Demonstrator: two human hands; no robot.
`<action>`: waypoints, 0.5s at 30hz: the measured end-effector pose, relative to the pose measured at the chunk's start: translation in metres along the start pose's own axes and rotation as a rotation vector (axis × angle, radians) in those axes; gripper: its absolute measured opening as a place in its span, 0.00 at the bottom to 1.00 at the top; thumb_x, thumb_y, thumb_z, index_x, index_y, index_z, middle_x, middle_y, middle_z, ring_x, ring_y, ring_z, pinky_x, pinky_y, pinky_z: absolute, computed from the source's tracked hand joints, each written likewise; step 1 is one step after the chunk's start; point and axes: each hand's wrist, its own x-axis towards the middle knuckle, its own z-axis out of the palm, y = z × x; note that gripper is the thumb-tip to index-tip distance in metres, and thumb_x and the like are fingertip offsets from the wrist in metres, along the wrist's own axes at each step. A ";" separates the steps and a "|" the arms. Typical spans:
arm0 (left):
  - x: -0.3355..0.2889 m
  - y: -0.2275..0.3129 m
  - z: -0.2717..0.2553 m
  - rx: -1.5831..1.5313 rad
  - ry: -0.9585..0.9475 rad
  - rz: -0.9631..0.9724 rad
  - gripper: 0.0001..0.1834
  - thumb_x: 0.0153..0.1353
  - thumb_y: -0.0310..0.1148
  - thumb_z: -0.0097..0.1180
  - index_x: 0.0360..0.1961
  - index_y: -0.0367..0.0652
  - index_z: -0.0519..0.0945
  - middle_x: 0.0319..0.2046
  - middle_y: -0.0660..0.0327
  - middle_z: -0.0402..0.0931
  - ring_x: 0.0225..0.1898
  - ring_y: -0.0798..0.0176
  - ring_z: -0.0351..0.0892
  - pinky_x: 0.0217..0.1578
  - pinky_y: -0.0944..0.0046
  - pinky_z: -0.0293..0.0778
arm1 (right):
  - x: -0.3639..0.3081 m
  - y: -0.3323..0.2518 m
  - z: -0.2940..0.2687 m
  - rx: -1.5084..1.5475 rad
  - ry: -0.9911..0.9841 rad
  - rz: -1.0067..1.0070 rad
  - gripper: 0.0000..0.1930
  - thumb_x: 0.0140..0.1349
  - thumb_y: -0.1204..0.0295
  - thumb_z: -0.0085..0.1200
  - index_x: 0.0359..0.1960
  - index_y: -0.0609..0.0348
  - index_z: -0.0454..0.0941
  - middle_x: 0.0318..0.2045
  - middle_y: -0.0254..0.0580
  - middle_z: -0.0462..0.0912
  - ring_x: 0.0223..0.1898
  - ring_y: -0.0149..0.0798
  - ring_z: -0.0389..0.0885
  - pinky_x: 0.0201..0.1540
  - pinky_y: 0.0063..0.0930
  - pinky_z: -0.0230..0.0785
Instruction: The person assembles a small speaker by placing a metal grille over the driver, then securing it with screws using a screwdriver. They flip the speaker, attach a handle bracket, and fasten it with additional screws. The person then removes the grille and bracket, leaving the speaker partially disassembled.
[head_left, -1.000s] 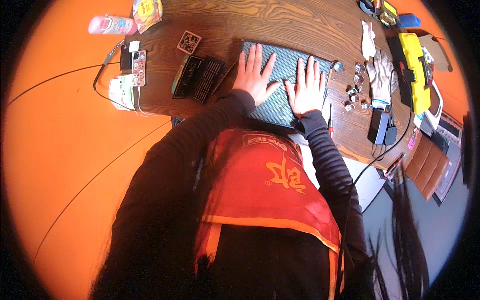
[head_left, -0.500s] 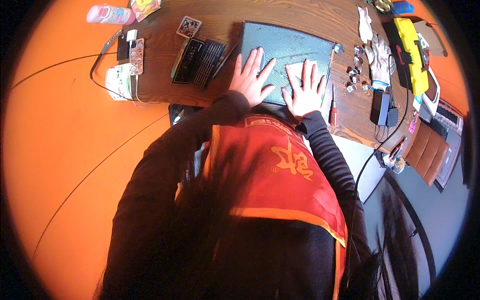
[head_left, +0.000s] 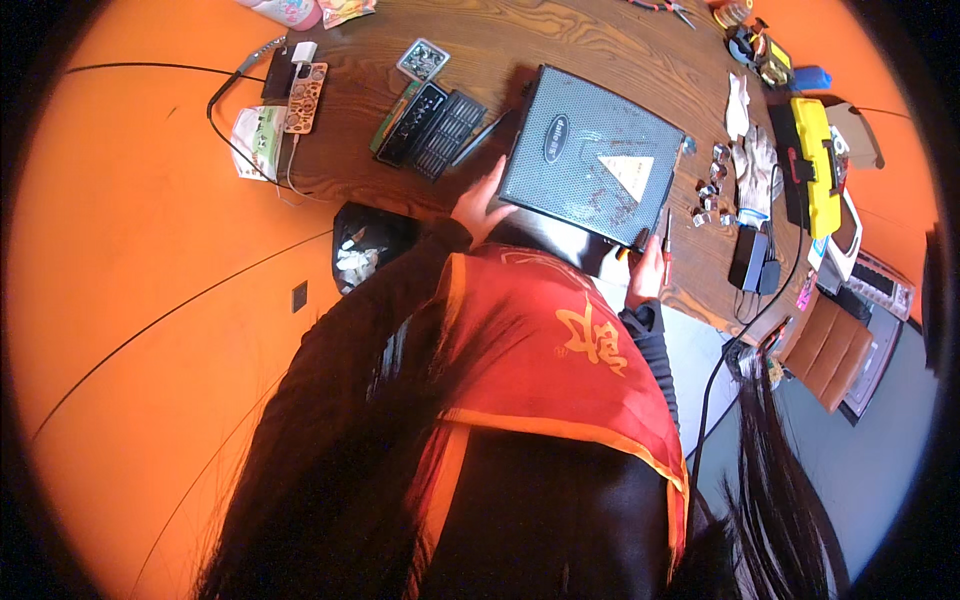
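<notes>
A flat grey box with a perforated metal top [head_left: 585,125] sits turned at an angle in front of me, on or just above the table edge. Its top bears a dark oval badge and a pale triangular label. My left hand [head_left: 482,208] grips its near left side, fingers along the edge and thumb apart. At the near right corner my right hand [head_left: 648,272] holds the box, with some fingers hidden beneath it. Close beside that hand lies a red-handled screwdriver [head_left: 668,262].
Left of the box lie an open bit set [head_left: 445,135], a small clear case of parts [head_left: 423,61] and a power strip [head_left: 306,98]. On the right are small metal pieces [head_left: 712,185], a work glove [head_left: 755,165], a power adapter [head_left: 748,260] and a yellow toolbox [head_left: 820,165].
My hands have gone from lying flat on the box's top to gripping its sides. The box has turned clockwise, and its badge and label are now uncovered. The view has shifted.
</notes>
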 end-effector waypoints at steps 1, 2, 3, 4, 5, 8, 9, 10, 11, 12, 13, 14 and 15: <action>0.002 0.007 -0.001 0.033 0.070 0.060 0.42 0.53 0.42 0.59 0.65 0.48 0.52 0.52 0.40 0.65 0.55 0.42 0.65 0.53 0.54 0.63 | -0.004 -0.015 -0.002 -0.034 -0.074 -0.110 0.21 0.65 0.53 0.41 0.40 0.60 0.73 0.34 0.35 0.76 0.33 0.29 0.73 0.38 0.23 0.67; 0.004 0.018 -0.003 0.119 0.138 0.132 0.41 0.52 0.40 0.60 0.65 0.47 0.54 0.51 0.43 0.67 0.52 0.46 0.68 0.51 0.57 0.65 | -0.007 -0.032 -0.001 -0.059 -0.025 -0.093 0.22 0.65 0.52 0.40 0.37 0.62 0.74 0.32 0.35 0.76 0.32 0.29 0.73 0.38 0.23 0.67; 0.006 0.030 -0.006 0.202 0.193 0.169 0.40 0.52 0.37 0.61 0.64 0.46 0.56 0.50 0.45 0.69 0.50 0.51 0.72 0.49 0.60 0.68 | -0.012 -0.054 -0.005 -0.174 -0.027 -0.056 0.23 0.66 0.53 0.39 0.40 0.64 0.74 0.34 0.37 0.76 0.35 0.30 0.73 0.42 0.24 0.66; 0.008 0.044 -0.009 0.299 0.253 0.224 0.39 0.52 0.35 0.62 0.63 0.45 0.58 0.50 0.47 0.71 0.48 0.55 0.75 0.47 0.64 0.70 | -0.015 -0.076 -0.008 -0.285 -0.024 -0.020 0.24 0.67 0.55 0.38 0.43 0.67 0.74 0.36 0.39 0.77 0.38 0.32 0.74 0.46 0.26 0.65; 0.015 0.058 -0.010 0.230 0.271 0.109 0.35 0.51 0.35 0.63 0.60 0.45 0.63 0.47 0.49 0.73 0.45 0.58 0.77 0.44 0.64 0.72 | -0.018 -0.095 -0.005 -0.158 -0.075 -0.123 0.23 0.67 0.56 0.38 0.41 0.68 0.74 0.33 0.37 0.77 0.37 0.31 0.73 0.46 0.26 0.65; 0.048 0.092 -0.013 0.033 0.495 0.218 0.27 0.49 0.40 0.62 0.51 0.41 0.74 0.37 0.46 0.77 0.40 0.48 0.77 0.40 0.58 0.72 | -0.014 -0.137 0.012 -0.153 -0.088 -0.431 0.22 0.66 0.62 0.41 0.48 0.72 0.72 0.39 0.43 0.79 0.42 0.30 0.74 0.49 0.23 0.63; 0.064 0.099 -0.015 0.037 0.561 0.271 0.23 0.49 0.38 0.62 0.46 0.39 0.77 0.30 0.49 0.78 0.32 0.51 0.79 0.33 0.60 0.73 | -0.010 -0.146 0.018 -0.181 -0.090 -0.482 0.21 0.66 0.63 0.43 0.51 0.71 0.70 0.42 0.45 0.78 0.44 0.30 0.73 0.50 0.22 0.62; 0.074 0.103 -0.020 0.010 0.523 0.240 0.24 0.49 0.38 0.62 0.47 0.39 0.77 0.31 0.48 0.78 0.33 0.50 0.79 0.33 0.60 0.73 | -0.006 -0.154 0.024 -0.177 -0.072 -0.494 0.21 0.65 0.65 0.45 0.53 0.71 0.69 0.45 0.47 0.78 0.46 0.31 0.73 0.51 0.22 0.61; 0.084 0.105 -0.024 -0.019 0.505 0.264 0.24 0.50 0.38 0.61 0.47 0.38 0.76 0.32 0.47 0.78 0.34 0.50 0.79 0.33 0.60 0.74 | -0.002 -0.159 0.031 -0.200 -0.052 -0.571 0.20 0.63 0.69 0.48 0.53 0.70 0.69 0.47 0.47 0.77 0.47 0.31 0.72 0.53 0.21 0.60; 0.091 0.106 -0.027 -0.046 0.487 0.288 0.23 0.50 0.38 0.61 0.47 0.38 0.76 0.33 0.47 0.78 0.34 0.51 0.79 0.33 0.61 0.74 | 0.002 -0.163 0.036 -0.119 -0.102 -0.572 0.20 0.62 0.71 0.49 0.54 0.70 0.68 0.49 0.48 0.76 0.49 0.32 0.72 0.54 0.22 0.59; 0.097 0.106 -0.032 0.017 0.453 0.270 0.24 0.51 0.38 0.60 0.48 0.37 0.76 0.35 0.46 0.77 0.36 0.52 0.80 0.34 0.61 0.74 | 0.005 -0.167 0.041 -0.102 -0.074 -0.580 0.21 0.62 0.71 0.50 0.54 0.70 0.67 0.50 0.48 0.75 0.50 0.32 0.71 0.55 0.22 0.58; 0.101 0.106 -0.033 0.042 0.463 0.336 0.25 0.51 0.39 0.60 0.48 0.37 0.75 0.33 0.45 0.78 0.34 0.49 0.79 0.36 0.60 0.74 | 0.007 -0.169 0.045 -0.057 -0.057 -0.577 0.21 0.61 0.72 0.50 0.55 0.70 0.67 0.51 0.48 0.74 0.51 0.33 0.71 0.56 0.22 0.57; 0.103 0.104 -0.037 0.058 0.409 0.323 0.29 0.49 0.39 0.61 0.52 0.38 0.72 0.36 0.44 0.77 0.37 0.48 0.78 0.38 0.60 0.73 | 0.009 -0.171 0.047 -0.021 -0.086 -0.568 0.23 0.61 0.72 0.50 0.56 0.70 0.65 0.52 0.48 0.73 0.53 0.33 0.70 0.58 0.23 0.56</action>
